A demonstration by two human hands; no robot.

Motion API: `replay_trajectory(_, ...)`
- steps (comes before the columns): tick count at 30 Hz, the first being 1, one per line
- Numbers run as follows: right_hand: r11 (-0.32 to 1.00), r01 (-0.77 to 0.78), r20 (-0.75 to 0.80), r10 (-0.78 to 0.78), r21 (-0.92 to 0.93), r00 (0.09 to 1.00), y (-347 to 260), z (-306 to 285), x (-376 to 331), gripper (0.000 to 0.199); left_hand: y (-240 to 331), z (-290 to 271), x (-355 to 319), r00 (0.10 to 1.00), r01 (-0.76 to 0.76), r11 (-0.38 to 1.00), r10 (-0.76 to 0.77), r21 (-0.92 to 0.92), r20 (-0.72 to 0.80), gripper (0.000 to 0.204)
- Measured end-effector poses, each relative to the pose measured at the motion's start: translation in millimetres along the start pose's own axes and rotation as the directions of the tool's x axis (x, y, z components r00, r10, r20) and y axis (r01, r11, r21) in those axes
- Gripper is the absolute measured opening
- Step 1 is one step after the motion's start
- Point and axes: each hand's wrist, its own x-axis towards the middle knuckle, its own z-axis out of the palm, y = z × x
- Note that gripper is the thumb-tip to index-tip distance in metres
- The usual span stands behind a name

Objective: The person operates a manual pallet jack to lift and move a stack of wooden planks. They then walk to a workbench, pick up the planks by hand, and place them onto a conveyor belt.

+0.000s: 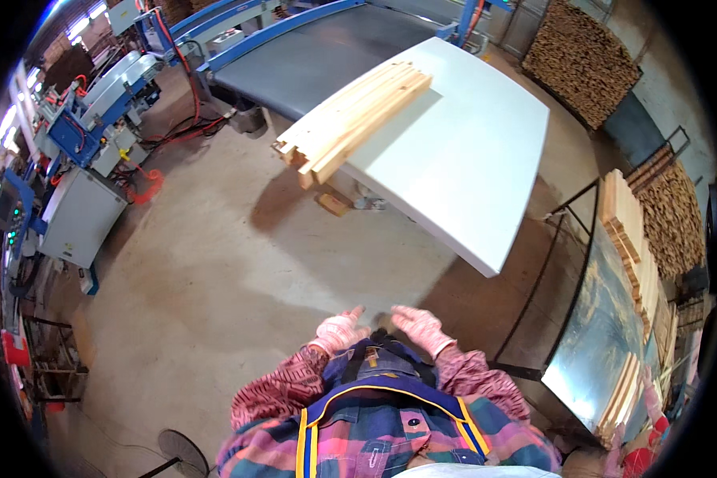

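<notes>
Both of my hands are held in front of my waist in pale pinkish gloves. My left hand [340, 331] has its fingers stretched out toward the middle, and nothing shows in it. My right hand [422, 328] is apart from it, fingers also extended and holding nothing. Ahead of them stands a white-topped table [470, 151]. A stack of light wooden strips [354, 115] lies along its left side, its near end jutting past the edge. Neither hand touches the table or the strips.
Behind the white table runs a dark conveyor belt [319, 60] with blue rails. Machinery with a grey cabinet [84, 215] stands left. At right, a metal-topped table [589, 342] carries wooden boards [629, 231]; a co-worker's sleeve [653, 406] shows beside it. A wood block [333, 205] lies below the strips.
</notes>
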Motion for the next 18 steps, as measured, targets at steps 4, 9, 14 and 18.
replay_trajectory(4,0.934,0.155,-0.225,-0.084,0.322,0.971,-24.0,-48.1,80.6,0.037,-54.3,-24.3,10.4,0.957,0.040,0.936,-0.136,-0.349,-0.255,0.080)
replay_trajectory(9,0.732,0.232,-0.449,0.112,0.641,0.887,-101.5,-129.1,216.8,0.043,-99.5,-162.7,33.9,0.672,-0.207,0.818,-0.279,-0.536,-0.686,0.085)
replay_trajectory(14,0.718,0.363,-0.643,0.152,0.593,0.750,-124.7,-155.5,339.3,0.052,-52.9,-321.8,67.5,0.627,-0.048,0.968,-0.163,-0.247,-0.762,0.116)
replay_trajectory(18,0.929,0.369,-0.821,-0.191,0.026,0.539,-139.0,-159.9,389.2,0.051,-45.5,-389.2,110.0,0.785,-0.060,0.989,-0.039,-0.139,-0.618,0.128)
